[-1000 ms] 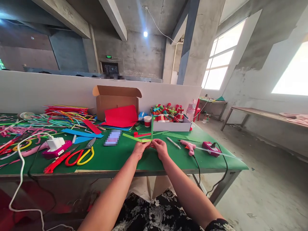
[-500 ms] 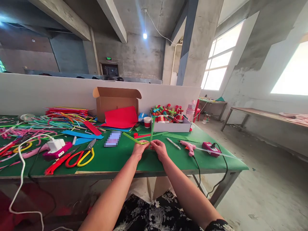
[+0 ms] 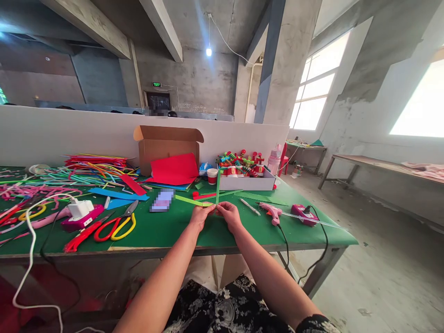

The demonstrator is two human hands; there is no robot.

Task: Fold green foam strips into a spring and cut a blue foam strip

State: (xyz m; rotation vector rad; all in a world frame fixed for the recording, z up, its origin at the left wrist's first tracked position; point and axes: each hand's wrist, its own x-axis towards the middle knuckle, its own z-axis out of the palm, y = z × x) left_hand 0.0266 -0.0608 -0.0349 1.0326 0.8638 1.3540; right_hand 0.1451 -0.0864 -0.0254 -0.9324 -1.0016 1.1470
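Green strips (image 3: 189, 200), likely paper, held over the table (image 3: 156, 233): one extends leftward, its end pinched by the left hand (image 3: 201, 215); another rises upright, base pinched by the right hand (image 3: 229, 213). Presumably light, flexible, easily creased; best gripped flat near where they meet.

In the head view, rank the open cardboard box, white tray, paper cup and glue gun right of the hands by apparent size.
1. Open cardboard box
2. White tray
3. Glue gun, nearer the camera
4. Paper cup
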